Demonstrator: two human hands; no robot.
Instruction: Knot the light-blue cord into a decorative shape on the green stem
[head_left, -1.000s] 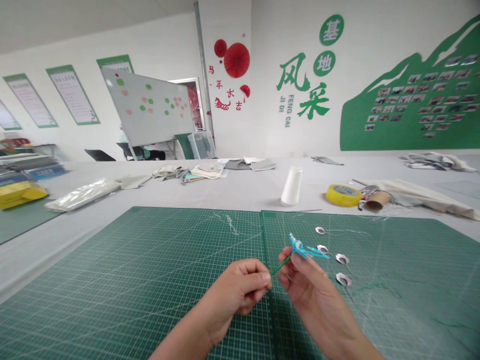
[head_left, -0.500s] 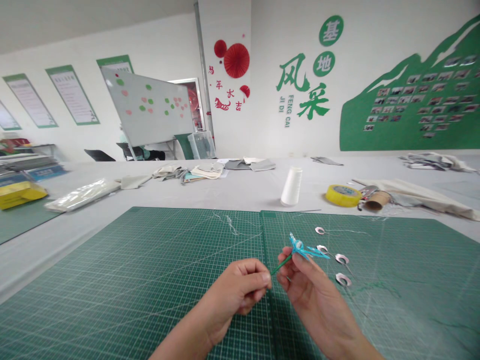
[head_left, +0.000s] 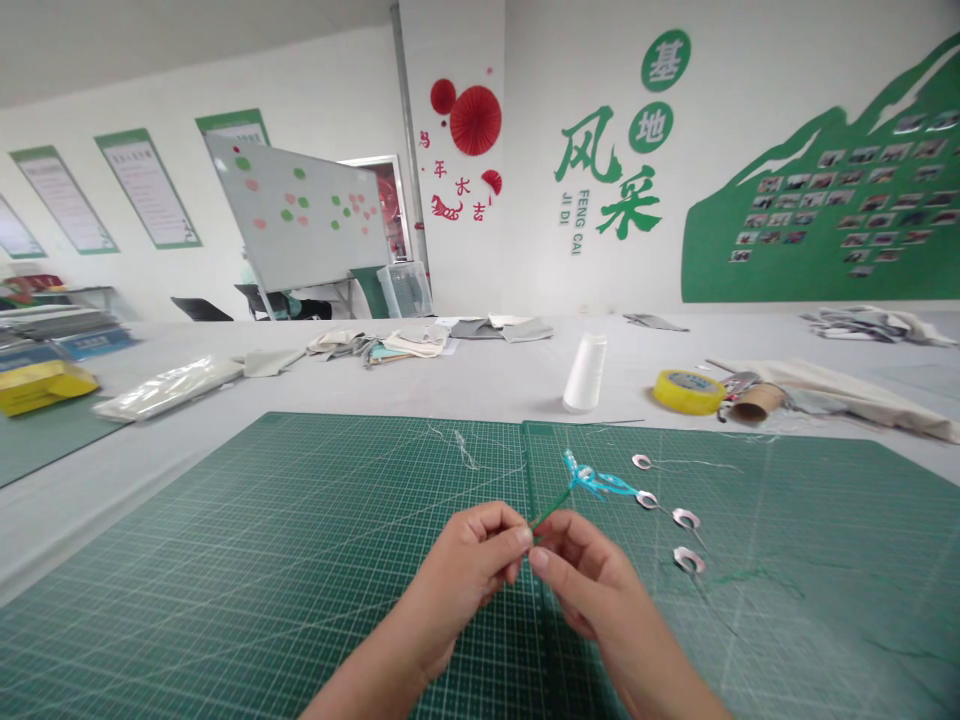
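Observation:
A small blue flower with a pale, shiny centre sits on a thin green stem, held tilted above the cutting mat. My left hand is closed, pinching the stem's lower end between thumb and fingers. My right hand meets it there, its bent fingers and thumb closed about the low part of the stem; their exact contact is partly hidden. Beyond the bloom's right-hand petals lie several pale ring-shaped pieces on thin stalks, one ring being closest to my right hand.
Two green cutting mats meet below my hands. Behind them stand a white thread cone and a yellow tape roll, with a cardboard tube alongside. Loose threads lie on the mat; fabric scraps lie farther back.
My right hand has slid from just under the bloom down the stem to my left fingertips. The bloom now stands uncovered, slightly farther left and higher. My left hand has shifted slightly left and up.

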